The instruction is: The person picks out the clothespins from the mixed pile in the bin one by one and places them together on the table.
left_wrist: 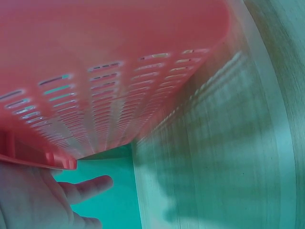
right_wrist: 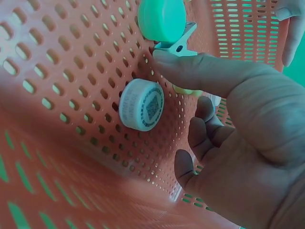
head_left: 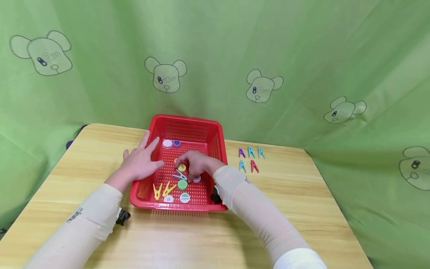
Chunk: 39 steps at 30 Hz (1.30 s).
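A red plastic basket [head_left: 221,149] holds clothespins and bottle caps. My left hand [head_left: 141,162] rests on its left rim, fingers spread and thumb over the inside. In the basket, my right hand [head_left: 196,163] reaches down with bent fingers. Its thumb and index finger are apart around a grey clothespin [head_left: 181,175]; in the right wrist view the thumb overlaps the clothespin [right_wrist: 178,47], and contact is unclear. Close by are a green cap [head_left: 182,184], a yellow cap [head_left: 181,167] and a white cap [right_wrist: 141,105] with a printed top. Two yellow clothespins [head_left: 157,191] lie near the front left.
More caps lie in the basket: a white one [head_left: 167,144] and a purple one [head_left: 176,143] at the back, and two printed white ones [head_left: 184,198] in front. Several clothespins, purple [head_left: 242,152], blue [head_left: 242,166] and red [head_left: 254,166], lie on the wooden table [head_left: 285,194] right of the basket.
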Each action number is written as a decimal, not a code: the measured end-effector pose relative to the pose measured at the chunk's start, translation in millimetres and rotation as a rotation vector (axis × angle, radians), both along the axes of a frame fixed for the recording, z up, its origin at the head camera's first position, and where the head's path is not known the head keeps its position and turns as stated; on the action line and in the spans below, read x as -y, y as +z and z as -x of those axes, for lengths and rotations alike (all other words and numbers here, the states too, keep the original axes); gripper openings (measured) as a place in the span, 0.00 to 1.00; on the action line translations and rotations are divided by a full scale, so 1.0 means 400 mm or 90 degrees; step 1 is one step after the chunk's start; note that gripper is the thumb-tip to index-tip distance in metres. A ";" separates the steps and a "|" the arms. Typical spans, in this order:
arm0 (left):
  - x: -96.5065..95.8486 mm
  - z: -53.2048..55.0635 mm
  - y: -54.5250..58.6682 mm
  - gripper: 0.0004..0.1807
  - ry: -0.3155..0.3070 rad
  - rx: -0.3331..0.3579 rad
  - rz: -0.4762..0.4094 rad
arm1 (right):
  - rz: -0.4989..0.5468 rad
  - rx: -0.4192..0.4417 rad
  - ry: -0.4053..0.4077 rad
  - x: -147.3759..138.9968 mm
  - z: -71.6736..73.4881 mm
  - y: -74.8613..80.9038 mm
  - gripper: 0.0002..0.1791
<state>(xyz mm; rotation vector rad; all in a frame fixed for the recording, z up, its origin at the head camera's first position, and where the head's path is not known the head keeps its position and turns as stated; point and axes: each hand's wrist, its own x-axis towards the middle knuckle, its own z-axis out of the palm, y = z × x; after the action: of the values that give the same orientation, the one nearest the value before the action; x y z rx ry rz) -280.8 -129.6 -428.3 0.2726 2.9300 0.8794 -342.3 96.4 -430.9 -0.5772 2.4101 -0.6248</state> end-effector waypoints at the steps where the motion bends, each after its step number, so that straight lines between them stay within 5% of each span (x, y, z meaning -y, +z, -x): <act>1: 0.000 0.000 0.001 0.51 0.000 0.000 0.000 | -0.002 0.000 0.003 0.000 0.000 0.000 0.31; 17: -0.001 -0.002 -0.004 0.50 0.000 -0.006 0.003 | -0.029 -0.045 0.048 0.008 0.000 -0.017 0.30; 39: -0.002 -0.001 -0.007 0.50 -0.003 -0.008 0.011 | 0.030 -0.083 0.041 0.022 0.003 0.002 0.25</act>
<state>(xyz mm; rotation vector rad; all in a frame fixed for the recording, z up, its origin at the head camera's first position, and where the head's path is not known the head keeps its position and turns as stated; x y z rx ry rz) -280.5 -129.0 -431.0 0.2857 2.9459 0.8556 -343.4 87.7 -430.2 -0.7330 2.4914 -0.6368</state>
